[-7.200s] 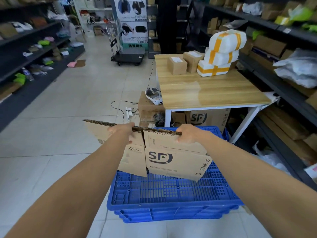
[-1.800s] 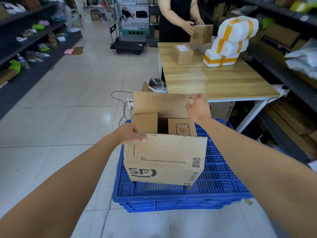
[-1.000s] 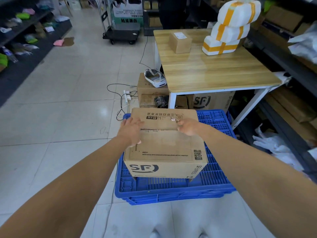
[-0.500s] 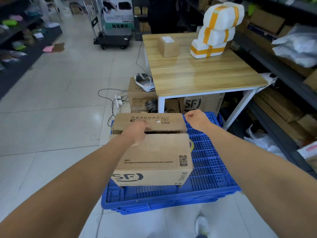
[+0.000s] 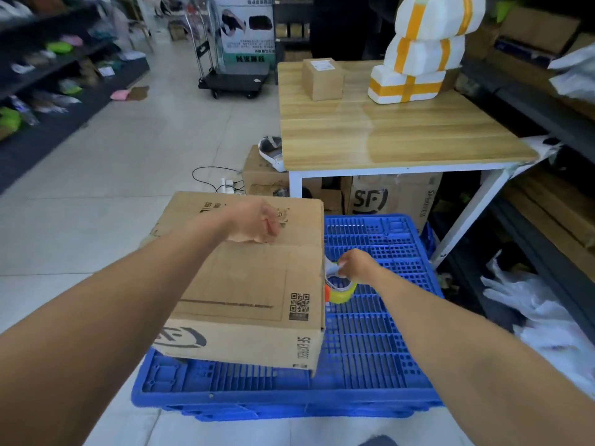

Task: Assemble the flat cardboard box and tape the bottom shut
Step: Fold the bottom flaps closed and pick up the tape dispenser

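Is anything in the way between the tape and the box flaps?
Only the left hand, pressing on the flaps' seam. The tape roll, held by the right hand, sits right beside the box.

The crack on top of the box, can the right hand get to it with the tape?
Probably yes. The right hand grips the tape roll right beside the box, nothing between. The left hand rests on the flaps mid-crack, leaving its right end bare.

My left forearm [image 5: 128,300] and right forearm [image 5: 467,333] are bare, left hand [image 5: 254,222] and right hand [image 5: 357,265] bare too; what looks like my dark shoe tip [image 5: 376,441] below.
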A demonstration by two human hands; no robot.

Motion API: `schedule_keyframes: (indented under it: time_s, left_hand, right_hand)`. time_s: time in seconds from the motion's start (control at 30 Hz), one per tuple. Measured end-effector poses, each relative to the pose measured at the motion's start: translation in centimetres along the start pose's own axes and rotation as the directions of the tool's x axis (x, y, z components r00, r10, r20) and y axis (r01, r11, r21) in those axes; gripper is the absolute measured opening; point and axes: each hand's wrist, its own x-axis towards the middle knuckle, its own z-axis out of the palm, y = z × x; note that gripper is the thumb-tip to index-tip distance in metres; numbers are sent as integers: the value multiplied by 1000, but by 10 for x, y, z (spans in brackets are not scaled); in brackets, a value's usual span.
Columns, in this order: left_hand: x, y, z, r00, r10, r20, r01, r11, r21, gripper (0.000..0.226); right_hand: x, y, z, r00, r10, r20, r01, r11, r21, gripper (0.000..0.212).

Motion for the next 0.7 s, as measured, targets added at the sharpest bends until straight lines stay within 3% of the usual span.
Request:
schedule_keyframes:
  time_s: [0.17,0.33,0.4,0.43,0.5,0.7]
  left_hand:
    - [7,-4,12,992,37,-123,-39,999,-12,31]
    - [7,-7,19,973,116,-197,-111,993,38,32]
    - [11,-10,20,969,131,-208,-123,991,52,32]
    - [14,-13,21,970,128,-206,-121,992,47,33]
    - [18,-15,20,974,105,-203,-105,994,14,37]
    - [22,-13,16,988,32,-153,-41,997,-58,35]
  right_hand:
    - [38,-1,39,997,-29,78,33,998,-56,29]
    - [75,4,72,991,5,137,12,993,-117,41]
    - [91,11,85,995,33,97,-26,997,-73,16]
    - [93,13,89,996,43,73,-42,999,-19,14]
    - [96,18,99,996,85,35,-88,990,111,33]
    - [78,19,72,993,89,-78,-68,969,238,29]
